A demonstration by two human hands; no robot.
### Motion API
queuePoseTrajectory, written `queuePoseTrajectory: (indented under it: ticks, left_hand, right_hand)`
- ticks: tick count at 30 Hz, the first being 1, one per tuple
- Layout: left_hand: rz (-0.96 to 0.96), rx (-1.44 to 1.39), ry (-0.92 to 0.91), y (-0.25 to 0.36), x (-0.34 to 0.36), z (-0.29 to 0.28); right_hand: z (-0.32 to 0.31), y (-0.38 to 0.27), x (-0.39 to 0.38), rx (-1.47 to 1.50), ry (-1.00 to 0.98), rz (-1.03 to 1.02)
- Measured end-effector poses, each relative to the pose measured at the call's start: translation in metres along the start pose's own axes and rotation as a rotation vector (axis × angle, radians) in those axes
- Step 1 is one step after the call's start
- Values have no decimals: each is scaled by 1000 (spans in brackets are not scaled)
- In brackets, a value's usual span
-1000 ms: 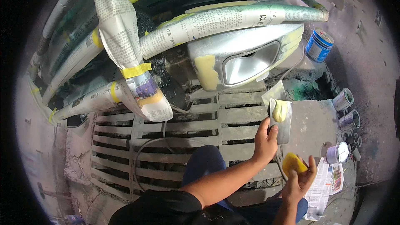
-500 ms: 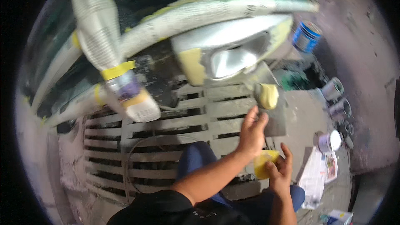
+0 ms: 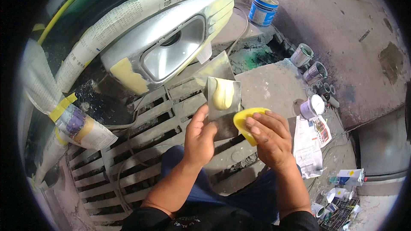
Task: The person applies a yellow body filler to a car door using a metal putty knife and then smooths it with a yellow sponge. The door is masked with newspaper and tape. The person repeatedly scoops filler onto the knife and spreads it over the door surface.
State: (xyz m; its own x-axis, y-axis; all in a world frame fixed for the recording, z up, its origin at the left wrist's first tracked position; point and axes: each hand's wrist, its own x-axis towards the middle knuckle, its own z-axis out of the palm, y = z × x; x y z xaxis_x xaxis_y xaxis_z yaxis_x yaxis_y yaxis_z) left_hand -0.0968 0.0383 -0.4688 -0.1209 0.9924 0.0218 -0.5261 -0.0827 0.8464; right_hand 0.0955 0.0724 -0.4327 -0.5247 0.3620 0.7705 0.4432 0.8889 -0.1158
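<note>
Closest: left hand gripping lower edge of a small metal mixing board, fingers wrapped on it, thumb up the side. Right hand pinching a yellow spreader, fingers clamped over its top, edge touching board's right side. Blob of pale yellow filler on board's upper half. Underneath: slatted metal grate. Right of that: printed leaflet, small tins. Further out: bare-metal bumper panel with yellow filler patches, newspaper masking, blue can.
</note>
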Motion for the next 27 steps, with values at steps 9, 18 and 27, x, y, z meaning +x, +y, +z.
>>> queuePoseTrajectory:
  ticks: [9,18,27]
  left_hand:
    - [114,109,-30,18,-7,-5]
    - [445,949,102,-23,0,-71]
    - [-456,405,51,-147,-59,-124]
  right_hand:
    - [27,-12,17,18,-135,-46]
    - [39,-8,9,1304,556,1063]
    - [52,-37,47,1335,307,1050]
